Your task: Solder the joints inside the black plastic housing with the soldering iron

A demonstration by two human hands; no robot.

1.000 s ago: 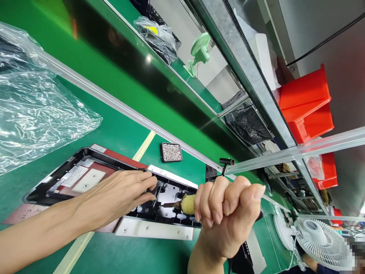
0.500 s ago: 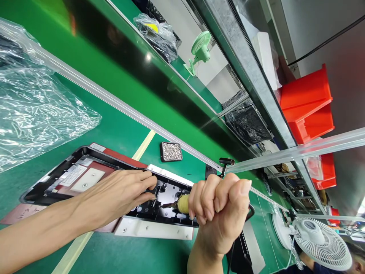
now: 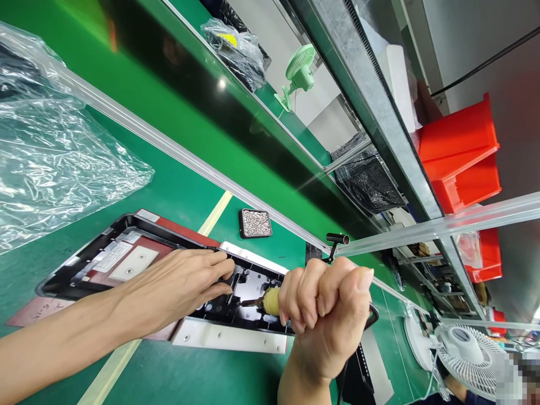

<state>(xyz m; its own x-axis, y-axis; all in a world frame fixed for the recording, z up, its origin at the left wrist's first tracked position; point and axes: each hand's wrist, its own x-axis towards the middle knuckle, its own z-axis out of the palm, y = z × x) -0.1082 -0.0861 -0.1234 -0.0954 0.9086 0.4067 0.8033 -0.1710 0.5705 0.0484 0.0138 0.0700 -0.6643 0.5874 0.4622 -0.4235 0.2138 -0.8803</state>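
Observation:
My right hand [image 3: 327,315] is closed in a fist around the yellow-gripped handle of a soldering iron [image 3: 272,302]. Its dark, narrow tip points left, down at the silvery metal plate [image 3: 253,287] inside a long black plastic frame [image 3: 126,222]. Resting on that frame, my left hand [image 3: 198,275] has its thumb and fingers apart, fingertips close to the plate's left end; what lies beneath the palm is hidden. Under the frame is a reddish-brown board with white blocks [image 3: 230,337] along its sides.
Beyond the frame stands a small black tray [image 3: 256,223] of tiny metallic pieces. A clear plastic bag [image 3: 67,163] lies at the left. A metal tube holder [image 3: 337,239] is behind my right hand. A white fan [image 3: 464,349] and red bins [image 3: 459,152] are at the right.
The whole view has shifted slightly. Both hands and the soldering iron keep nearly the same place on the frame.

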